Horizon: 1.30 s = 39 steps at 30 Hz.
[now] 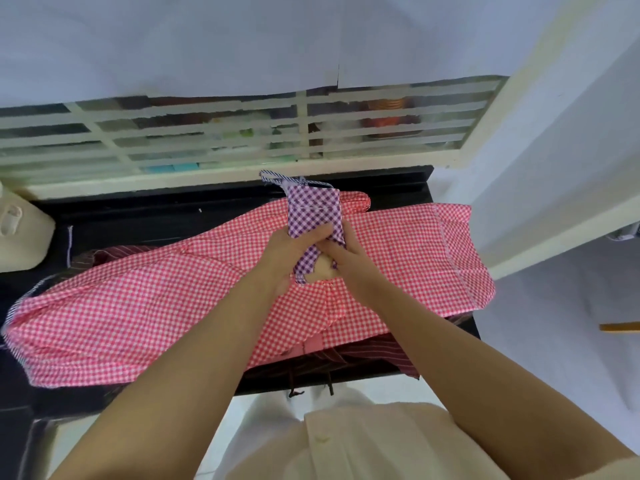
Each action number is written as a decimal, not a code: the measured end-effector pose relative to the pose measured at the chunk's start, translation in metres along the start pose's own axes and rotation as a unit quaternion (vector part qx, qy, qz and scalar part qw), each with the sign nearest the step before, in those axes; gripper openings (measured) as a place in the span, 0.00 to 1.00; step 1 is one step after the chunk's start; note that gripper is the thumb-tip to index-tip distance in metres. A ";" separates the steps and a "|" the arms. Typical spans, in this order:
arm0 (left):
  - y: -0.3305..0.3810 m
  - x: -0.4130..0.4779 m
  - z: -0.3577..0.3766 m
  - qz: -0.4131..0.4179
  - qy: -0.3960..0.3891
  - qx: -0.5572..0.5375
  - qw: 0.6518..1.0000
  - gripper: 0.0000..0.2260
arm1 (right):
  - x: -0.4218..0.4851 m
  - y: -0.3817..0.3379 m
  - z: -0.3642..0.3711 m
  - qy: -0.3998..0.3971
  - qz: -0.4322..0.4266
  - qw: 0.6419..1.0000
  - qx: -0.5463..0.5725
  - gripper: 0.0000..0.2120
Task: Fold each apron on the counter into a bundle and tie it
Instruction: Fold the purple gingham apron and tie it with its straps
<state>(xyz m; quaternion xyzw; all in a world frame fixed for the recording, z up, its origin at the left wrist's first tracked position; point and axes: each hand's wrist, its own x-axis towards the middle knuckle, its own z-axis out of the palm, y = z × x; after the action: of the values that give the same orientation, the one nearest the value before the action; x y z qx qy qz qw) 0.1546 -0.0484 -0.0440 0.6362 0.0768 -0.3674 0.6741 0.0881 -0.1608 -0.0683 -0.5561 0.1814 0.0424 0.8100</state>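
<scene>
Purple gingham apron bundle: gripped by left hand and right hand; pink gingham apron spread beneath on desk.

Purple apron was purple-and-white gingham in small checks; its strap had thin blue-and-white stripes. Pink apron was pink-and-white gingham in the same small check, with blue-and-white striped edging at its left end. Striped apron, lowest in the pile, was dark maroon with fine pale stripes. Counter was glossy black. Window grille was cream, with blurred green, teal and orange patches showing through it. Jug at the left was cream. Wall was white with a bluish tint. Shirt was plain cream, with a matching button.
</scene>
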 end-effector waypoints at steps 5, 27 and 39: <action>-0.002 -0.012 -0.012 0.007 0.019 -0.004 1.000 0.16 | -0.007 0.002 0.006 -0.030 0.033 0.999 0.006 0.18; -0.065 -0.094 -0.144 0.011 -0.082 0.274 0.958 0.17 | -0.057 0.040 0.101 0.020 -0.023 0.931 -0.364 0.13; -0.091 -0.132 -0.141 -0.010 -0.190 0.325 0.926 0.13 | -0.105 0.061 0.053 0.206 0.045 0.939 0.271 0.16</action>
<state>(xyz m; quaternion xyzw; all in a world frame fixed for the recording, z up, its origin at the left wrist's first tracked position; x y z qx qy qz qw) 0.0566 0.1400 -0.0664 0.7380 -0.1702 -0.4926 0.4286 -0.0135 -0.0751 -0.0700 -0.3032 0.3739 -0.0874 0.8721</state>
